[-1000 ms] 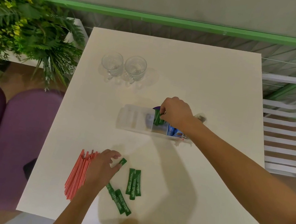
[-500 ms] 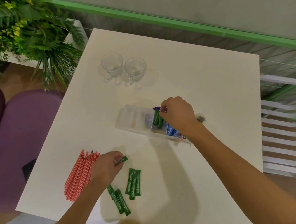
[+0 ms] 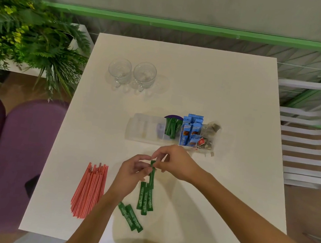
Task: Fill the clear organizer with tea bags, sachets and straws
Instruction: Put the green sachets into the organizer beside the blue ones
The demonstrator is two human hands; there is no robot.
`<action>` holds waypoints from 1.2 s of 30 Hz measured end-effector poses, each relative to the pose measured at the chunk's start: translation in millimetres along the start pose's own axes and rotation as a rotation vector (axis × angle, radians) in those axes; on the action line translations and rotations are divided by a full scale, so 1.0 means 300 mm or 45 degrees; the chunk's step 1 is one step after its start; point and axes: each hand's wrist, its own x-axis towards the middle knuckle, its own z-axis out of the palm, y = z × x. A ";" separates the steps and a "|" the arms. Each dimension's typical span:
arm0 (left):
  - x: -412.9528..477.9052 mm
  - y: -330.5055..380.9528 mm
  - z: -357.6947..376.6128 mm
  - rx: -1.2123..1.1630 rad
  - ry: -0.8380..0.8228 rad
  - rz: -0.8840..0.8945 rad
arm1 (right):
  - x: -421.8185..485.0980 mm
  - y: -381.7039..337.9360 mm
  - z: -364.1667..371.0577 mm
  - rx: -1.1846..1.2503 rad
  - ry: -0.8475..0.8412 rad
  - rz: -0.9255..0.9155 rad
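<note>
We look down on the white square desk. The clear plastic organizer sits near its middle, with its long side running from 9 to 3 o'clock. A second ago the right grip was up over that organizer, tucking green into the middle slot. Now it has pulled back toward 6 o'clock, and we can see inside.

- **3 o'clock end:** tea bags with paper tags.
- **Next slot:** blue coffee stick sachets, standing upright.
- **Middle slot:** a small clutch of green stick sachets.
- **9 o'clock end:** looks unfilled to us, though the clear plastic makes that hard to call.

The bundle of red paper straws lies untouched at 8 o'clock on the desk.

The left grip was down on the desk a moment ago and has come up with one green paper stick sachet. The two hands meet just at 6 o'clock of the organizer, clear of the desk. The left grip pinches the stick along its upper half. The right grip nips the top end between thumb and fingertips, with its other fingers loosely fanned. We read this as a handover in mid-air.

Below them, three loose green sachets lie side by side at 6 o'clock. Two more angled green sachets lie nearer the desk edge.

By our count that leaves five green sticks plus this one, then the straws. We'd put it past halfway.
</note>
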 end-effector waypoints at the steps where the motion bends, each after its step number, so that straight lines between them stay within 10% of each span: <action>1: -0.001 0.002 0.004 -0.025 -0.015 -0.002 | -0.003 0.004 0.001 0.035 -0.003 0.008; 18: 0.007 -0.010 0.045 0.063 0.021 0.007 | 0.092 -0.085 -0.291 -0.011 0.339 0.029; 25: -0.002 -0.131 -0.014 0.758 0.024 -0.014 | 0.187 -0.040 -0.315 -0.443 0.371 -0.008; 36: -0.032 -0.186 -0.010 1.054 0.002 0.032 | 0.221 -0.040 -0.255 -1.283 0.207 -0.008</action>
